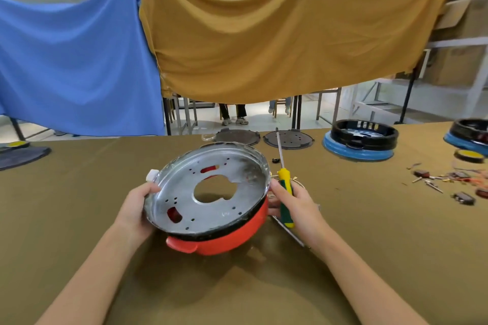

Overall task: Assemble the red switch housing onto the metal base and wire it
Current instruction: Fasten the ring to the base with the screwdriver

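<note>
Head view, round red housing, silver base

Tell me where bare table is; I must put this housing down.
Bare olive tablecloth lies left of the red housing with its metal base, and nearer you between the forearms. Crowded: scattered small parts at right.

Your metal base sits in the housing, above the table, between your 2 hands. The screwdriver is right of it; 2 discs lie behind.
</note>
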Tool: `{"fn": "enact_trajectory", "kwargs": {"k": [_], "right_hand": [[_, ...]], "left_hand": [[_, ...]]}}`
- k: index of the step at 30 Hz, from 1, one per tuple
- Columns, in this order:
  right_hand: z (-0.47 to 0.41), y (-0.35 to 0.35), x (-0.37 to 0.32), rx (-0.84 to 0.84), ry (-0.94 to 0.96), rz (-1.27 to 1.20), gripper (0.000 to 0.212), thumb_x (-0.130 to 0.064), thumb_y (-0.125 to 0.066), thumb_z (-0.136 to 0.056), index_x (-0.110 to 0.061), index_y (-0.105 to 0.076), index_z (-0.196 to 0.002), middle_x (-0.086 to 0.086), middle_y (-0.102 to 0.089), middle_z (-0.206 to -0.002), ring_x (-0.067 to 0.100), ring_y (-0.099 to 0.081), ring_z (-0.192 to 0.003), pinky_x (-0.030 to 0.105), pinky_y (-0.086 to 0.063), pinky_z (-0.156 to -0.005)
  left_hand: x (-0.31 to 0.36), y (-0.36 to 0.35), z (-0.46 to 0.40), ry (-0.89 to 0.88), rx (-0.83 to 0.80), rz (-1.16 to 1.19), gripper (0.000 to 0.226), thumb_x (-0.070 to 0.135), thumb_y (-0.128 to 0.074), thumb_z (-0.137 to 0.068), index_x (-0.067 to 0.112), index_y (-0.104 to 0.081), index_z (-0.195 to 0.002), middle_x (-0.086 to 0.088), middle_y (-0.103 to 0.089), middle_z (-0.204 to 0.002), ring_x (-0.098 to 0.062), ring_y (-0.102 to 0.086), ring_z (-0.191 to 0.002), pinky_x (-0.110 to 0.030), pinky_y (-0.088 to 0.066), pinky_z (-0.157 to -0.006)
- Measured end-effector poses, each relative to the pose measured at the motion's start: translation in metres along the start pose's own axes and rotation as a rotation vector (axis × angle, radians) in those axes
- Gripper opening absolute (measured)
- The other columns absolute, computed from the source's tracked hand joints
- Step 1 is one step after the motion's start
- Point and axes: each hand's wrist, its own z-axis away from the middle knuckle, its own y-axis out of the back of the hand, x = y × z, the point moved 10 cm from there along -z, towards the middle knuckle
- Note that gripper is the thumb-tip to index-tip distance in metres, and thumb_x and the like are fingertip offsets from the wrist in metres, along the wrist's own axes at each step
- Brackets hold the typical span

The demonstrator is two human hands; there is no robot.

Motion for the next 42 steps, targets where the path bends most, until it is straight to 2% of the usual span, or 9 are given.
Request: {"fn": "enact_trajectory", "kwargs": {"k": [6, 11, 14, 22, 27, 31, 35, 38, 42], "right_hand": [[0.002, 0.013, -0.007, 0.116, 0.101, 0.249, 0.036, -0.046, -0.057, -0.096, -0.011, -0.061, -0.089, 0.002, -0.071, -0.079, 0.021, -0.071, -0.074, 0.026, -0.055, -0.06], [0.003, 0.029, -0.011, 0.252, 0.133, 0.569, 0.034, -0.038, -0.054, -0.099, -0.008, -0.051, -0.082, 0.022, -0.062, -0.089, 0.034, -0.066, -0.079, 0.036, -0.055, -0.063], [0.001, 0.035, -0.006, 0.263, 0.065, 0.368, 0.028, -0.032, -0.056, -0.098, -0.005, -0.057, -0.095, 0.018, -0.07, -0.093, 0.022, -0.074, -0.073, 0.048, -0.061, -0.07], [0.001, 0.071, -0.013, 0.42, 0.04, 0.209, 0.013, -0.008, -0.066, -0.088, -0.008, -0.053, -0.086, 0.01, -0.067, -0.07, 0.018, -0.057, -0.054, 0.026, -0.052, -0.05], [0.012, 0.061, -0.014, 0.277, -0.014, 0.495, 0.022, -0.013, -0.073, -0.084, -0.007, -0.053, -0.089, 0.006, -0.061, -0.068, 0.014, -0.057, -0.056, 0.024, -0.052, -0.052], [0.034, 0.067, -0.024, 0.051, -0.092, 0.815, 0.029, -0.02, -0.08, -0.078, -0.007, -0.056, -0.089, 0.012, -0.068, -0.08, 0.011, -0.059, -0.06, 0.028, -0.053, -0.059], [0.058, 0.079, -0.01, -0.094, -0.244, 1.068, 0.036, -0.023, -0.086, -0.072, -0.013, -0.059, -0.095, -0.003, -0.07, -0.087, 0.013, -0.068, -0.078, 0.032, -0.056, -0.075], [0.061, 0.078, -0.011, -0.054, -0.202, 1.118, 0.034, -0.023, -0.084, -0.075, -0.014, -0.057, -0.094, -0.003, -0.07, -0.088, 0.016, -0.066, -0.082, 0.038, -0.054, -0.082], [0.065, 0.074, -0.023, 0.049, -0.091, 1.019, 0.024, -0.017, -0.078, -0.08, -0.012, -0.056, -0.09, 0.002, -0.068, -0.083, 0.022, -0.065, -0.08, 0.044, -0.054, -0.081]], "left_hand": [[0.005, -0.003, 0.003, -0.124, -0.162, -0.012, 0.039, 0.021, -0.063, -0.071, 0.015, -0.071, -0.108, -0.007, -0.073, -0.089, -0.022, -0.071, -0.077, -0.033, -0.058, -0.062], [-0.009, -0.005, 0.0, -0.101, -0.145, -0.157, 0.044, 0.007, -0.047, -0.08, 0.005, -0.067, -0.12, -0.015, -0.07, -0.111, -0.031, -0.062, -0.1, -0.045, -0.044, -0.094], [-0.01, -0.001, -0.005, -0.097, -0.105, -0.162, 0.041, 0.006, -0.044, -0.081, 0.008, -0.069, -0.113, -0.013, -0.069, -0.104, -0.029, -0.061, -0.094, -0.041, -0.045, -0.086], [0.003, 0.011, -0.01, -0.243, 0.023, -0.209, 0.041, 0.016, -0.059, -0.077, 0.027, -0.063, -0.116, 0.002, -0.068, -0.111, -0.015, -0.065, -0.092, -0.033, -0.05, -0.078], [0.009, 0.008, 0.008, -0.362, 0.017, -0.233, 0.04, 0.031, -0.057, -0.074, 0.032, -0.058, -0.114, -0.001, -0.065, -0.113, -0.014, -0.062, -0.087, -0.033, -0.047, -0.075], [0.015, 0.012, 0.03, -0.478, 0.106, -0.393, 0.05, 0.051, -0.056, -0.08, 0.035, -0.049, -0.127, -0.003, -0.048, -0.138, -0.015, -0.056, -0.116, -0.037, -0.047, -0.094], [0.002, 0.007, 0.053, -0.552, 0.115, -0.504, 0.065, 0.048, -0.067, -0.089, 0.027, -0.038, -0.144, 0.005, -0.037, -0.143, 0.024, -0.044, -0.112, -0.018, -0.037, -0.097], [-0.015, 0.006, 0.05, -0.426, 0.073, -0.453, 0.082, 0.051, -0.072, -0.083, 0.025, -0.031, -0.149, 0.009, -0.054, -0.131, 0.002, -0.051, -0.122, -0.021, -0.037, -0.097], [-0.018, 0.013, 0.046, -0.375, 0.098, -0.432, 0.057, 0.033, -0.07, -0.077, 0.033, -0.051, -0.131, 0.006, -0.065, -0.113, -0.014, -0.062, -0.113, -0.03, -0.047, -0.094]]}}
